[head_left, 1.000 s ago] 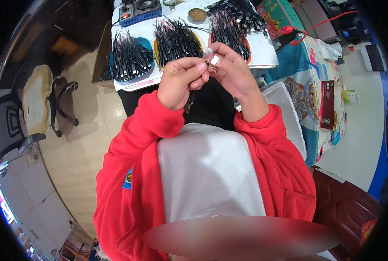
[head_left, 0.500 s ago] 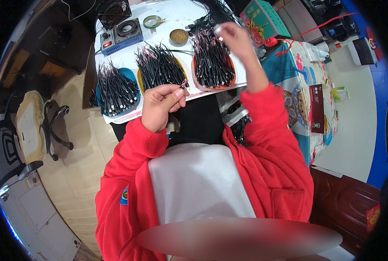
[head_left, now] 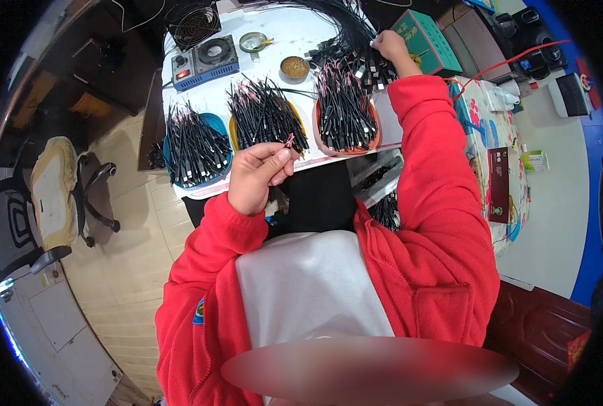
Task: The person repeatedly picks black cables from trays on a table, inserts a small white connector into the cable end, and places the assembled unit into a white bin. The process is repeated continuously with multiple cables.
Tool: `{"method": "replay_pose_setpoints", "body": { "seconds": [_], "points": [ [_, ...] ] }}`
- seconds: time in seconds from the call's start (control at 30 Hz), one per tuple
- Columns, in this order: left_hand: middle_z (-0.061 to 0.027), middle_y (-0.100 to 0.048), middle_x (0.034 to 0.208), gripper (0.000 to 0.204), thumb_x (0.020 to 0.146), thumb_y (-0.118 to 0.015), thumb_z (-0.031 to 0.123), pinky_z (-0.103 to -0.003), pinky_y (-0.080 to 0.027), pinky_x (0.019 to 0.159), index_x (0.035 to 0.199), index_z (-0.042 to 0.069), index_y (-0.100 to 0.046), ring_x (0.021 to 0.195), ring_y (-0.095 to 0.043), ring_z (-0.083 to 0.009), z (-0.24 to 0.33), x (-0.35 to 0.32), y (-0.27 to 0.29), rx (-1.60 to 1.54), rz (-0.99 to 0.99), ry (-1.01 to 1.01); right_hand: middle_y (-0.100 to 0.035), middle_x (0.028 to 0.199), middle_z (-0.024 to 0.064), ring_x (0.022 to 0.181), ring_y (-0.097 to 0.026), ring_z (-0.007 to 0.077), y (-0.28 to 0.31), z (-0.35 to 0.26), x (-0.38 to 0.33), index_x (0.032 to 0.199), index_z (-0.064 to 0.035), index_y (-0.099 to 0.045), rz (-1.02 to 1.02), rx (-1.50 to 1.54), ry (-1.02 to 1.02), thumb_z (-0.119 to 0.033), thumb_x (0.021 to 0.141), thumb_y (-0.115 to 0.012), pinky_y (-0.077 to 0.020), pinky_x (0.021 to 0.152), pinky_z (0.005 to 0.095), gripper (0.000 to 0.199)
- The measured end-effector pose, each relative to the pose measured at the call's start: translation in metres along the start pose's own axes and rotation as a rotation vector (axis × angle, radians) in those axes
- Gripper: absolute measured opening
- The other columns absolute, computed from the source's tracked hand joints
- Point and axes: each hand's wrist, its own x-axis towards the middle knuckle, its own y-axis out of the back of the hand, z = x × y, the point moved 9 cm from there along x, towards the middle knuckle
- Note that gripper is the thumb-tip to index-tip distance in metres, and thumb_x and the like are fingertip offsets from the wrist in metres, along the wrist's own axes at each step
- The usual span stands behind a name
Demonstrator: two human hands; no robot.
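Observation:
My left hand (head_left: 264, 174) is closed in a pinch in front of the table's near edge. Short red and pale wire ends (head_left: 289, 140) poke up between its thumb and fingertips; the rest of that cable is hidden. At the far right of the table my right hand (head_left: 390, 46) reaches to a heap of long black cables (head_left: 345, 27). Its fingers are drawn together there, with something white at the tips; what they grip cannot be made out. Black cables with pinkish ends fill a blue tray (head_left: 215, 122), a yellow tray (head_left: 294, 111) and an orange tray (head_left: 374, 135).
Behind the trays stand a small blue heating unit (head_left: 206, 64) with a lit red switch, an open round tin (head_left: 253, 42) and a tin of brownish stuff (head_left: 294, 67). A green box (head_left: 428, 42) stands right of the cables. An office chair (head_left: 54, 189) is at left.
My right hand has moved away from me, from above the orange tray to the cable heap. My left hand keeps its pinch on the wire ends. The whole view has shifted slightly.

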Motion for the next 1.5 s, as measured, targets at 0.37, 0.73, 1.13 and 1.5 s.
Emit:
{"method": "replay_pose_setpoints", "body": {
  "seconds": [0.37,0.73,1.13,1.5],
  "points": [
    [-0.0190,-0.062,0.110,0.020,0.097,-0.047,0.010,-0.028,-0.054,0.076,0.105,-0.005,-0.058,0.094,-0.064,-0.0241,0.010,-0.003,-0.015,-0.162,0.020,-0.033,-0.053,0.065,-0.0009,0.060,-0.051,0.0071,0.132,-0.073,-0.126,0.079,-0.0047,-0.057,-0.031,0.837,0.128,-0.017,0.083,-0.058,-0.0391,0.054,0.0233,0.013],
    [-0.0171,-0.062,0.111,0.022,0.096,-0.049,0.010,-0.023,-0.050,0.064,0.107,-0.008,-0.056,0.081,-0.064,-0.0194,0.071,0.009,-0.009,-0.131,0.059,-0.313,-0.053,0.078,0.0129,0.077,-0.055,0.0315,0.044,-0.259,-0.414,0.081,-0.0013,-0.051,-0.187,0.571,0.880,-0.012,0.074,-0.060,-0.0469,0.065,0.0408,0.016],
    [-0.0208,-0.064,0.105,0.015,0.094,-0.049,0.005,-0.020,-0.041,0.056,0.093,-0.005,-0.060,0.058,-0.046,-0.0085,0.045,-0.090,-0.036,-0.026,-0.214,-0.288,-0.064,0.089,0.0049,0.076,-0.058,0.0079,0.102,-0.227,-0.311,0.106,0.0010,-0.060,-0.343,1.750,0.339,-0.011,0.089,-0.063,-0.0457,0.066,0.0192,0.021],
    [-0.0171,-0.068,0.093,0.019,0.093,-0.054,0.008,-0.025,-0.052,0.061,0.104,-0.005,-0.062,0.069,-0.066,-0.0179,0.059,-0.089,-0.032,0.106,0.062,-0.403,-0.060,0.091,0.0041,0.082,-0.058,0.0092,0.142,-0.242,-0.332,0.098,0.0025,-0.060,-0.133,1.525,0.550,0.001,0.087,-0.061,-0.0465,0.073,0.0215,0.011]
  ]
}}
